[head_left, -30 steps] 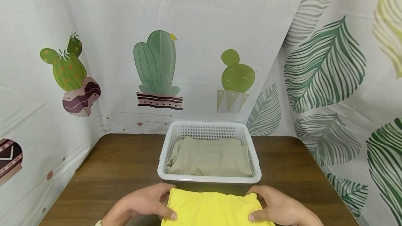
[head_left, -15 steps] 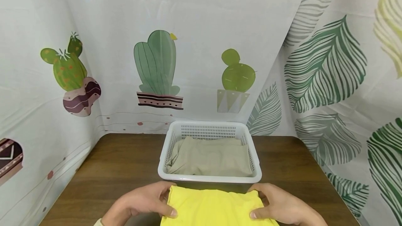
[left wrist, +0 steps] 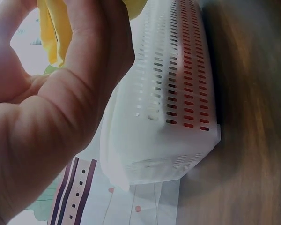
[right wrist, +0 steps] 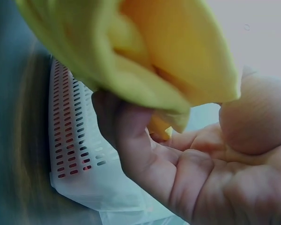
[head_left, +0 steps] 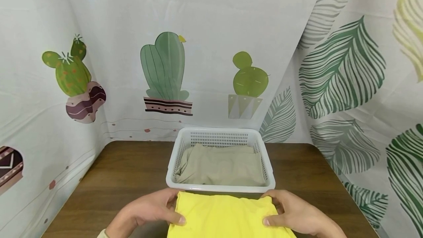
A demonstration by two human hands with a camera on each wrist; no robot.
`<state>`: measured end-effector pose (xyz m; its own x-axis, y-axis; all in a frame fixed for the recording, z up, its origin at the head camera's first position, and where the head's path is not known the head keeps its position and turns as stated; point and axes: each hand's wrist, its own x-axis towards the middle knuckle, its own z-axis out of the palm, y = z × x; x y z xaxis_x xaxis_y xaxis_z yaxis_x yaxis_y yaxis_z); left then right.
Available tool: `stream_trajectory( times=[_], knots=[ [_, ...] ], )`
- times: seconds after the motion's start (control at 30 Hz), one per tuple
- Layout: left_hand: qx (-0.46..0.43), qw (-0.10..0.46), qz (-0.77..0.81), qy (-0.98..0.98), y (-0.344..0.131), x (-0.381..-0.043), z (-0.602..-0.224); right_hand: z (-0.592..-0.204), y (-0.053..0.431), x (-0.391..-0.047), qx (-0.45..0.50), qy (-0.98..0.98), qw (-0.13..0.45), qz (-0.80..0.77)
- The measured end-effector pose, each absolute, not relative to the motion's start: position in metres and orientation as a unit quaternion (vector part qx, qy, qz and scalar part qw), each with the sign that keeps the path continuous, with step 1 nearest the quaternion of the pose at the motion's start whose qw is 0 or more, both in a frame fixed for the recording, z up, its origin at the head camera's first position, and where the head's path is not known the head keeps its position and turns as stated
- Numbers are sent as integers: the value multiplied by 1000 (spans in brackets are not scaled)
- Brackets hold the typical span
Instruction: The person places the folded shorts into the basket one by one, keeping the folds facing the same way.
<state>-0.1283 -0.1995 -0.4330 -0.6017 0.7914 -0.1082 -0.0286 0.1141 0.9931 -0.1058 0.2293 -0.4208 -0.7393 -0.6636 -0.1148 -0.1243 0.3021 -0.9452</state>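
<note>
A folded yellow cloth spans the bottom middle of the head view, its lower part cut off by the frame. At its left edge my left hand grips it, thumb on top and fingers behind. My right hand holds the opposite edge the same way. Loose layers of the yellow cloth hang over the curled fingers in the right wrist view. Just beyond the cloth stands a white slotted basket with a folded beige cloth lying inside.
The basket stands on a dark brown wooden table. Something red shows through its slots in both wrist views. Behind the table hangs a white curtain with cactus prints, and a leaf-patterned curtain lines the right side.
Both hands have moved slightly forward with the yellow cloth, toward the basket, and more of the cloth shows. The basket and beige cloth have not moved.
</note>
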Motion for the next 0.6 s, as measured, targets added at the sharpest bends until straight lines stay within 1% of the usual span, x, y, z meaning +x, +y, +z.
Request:
stream_trajectory(
  times=[0.17, 0.33, 0.6],
  knots=[
    [282, 331, 599, 673, -201, -128, -431, -419, 228, -106, -235, 774, 252, -531],
    [287, 326, 606, 667, -202, -129, -428, -416, 226, -106, -236, 757, 262, -550],
    [274, 351, 634, 632, -205, -129, -423, -414, 225, -105, -226, 736, 263, -581]
  ],
)
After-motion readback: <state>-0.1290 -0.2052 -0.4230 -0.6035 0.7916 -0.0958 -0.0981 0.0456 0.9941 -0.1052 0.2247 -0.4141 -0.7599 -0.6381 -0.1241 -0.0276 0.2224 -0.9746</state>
